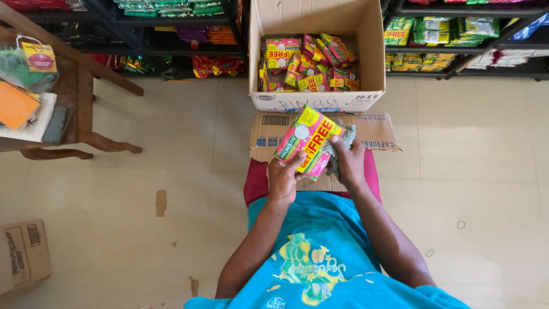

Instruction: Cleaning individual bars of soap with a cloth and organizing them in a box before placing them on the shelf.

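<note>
My left hand (283, 177) holds a flat pink, yellow and green soap multipack (306, 139) by its lower left end, tilted up to the right. Against the pack's right side, my right hand (349, 160) grips a crumpled grey-green cloth (341, 143). Both hands are above a flattened cardboard flap (374, 130) on the floor, just in front of an open cardboard box (318, 100) that holds several more packs of the same kind (309, 66).
A wooden table (80, 86) with an orange book, a dark phone and a bag stands at the left. Another small cardboard box (23, 257) sits at the lower left. Dark shelves (457, 34) with packaged goods run along the back. Bits of cardboard lie on the tiled floor.
</note>
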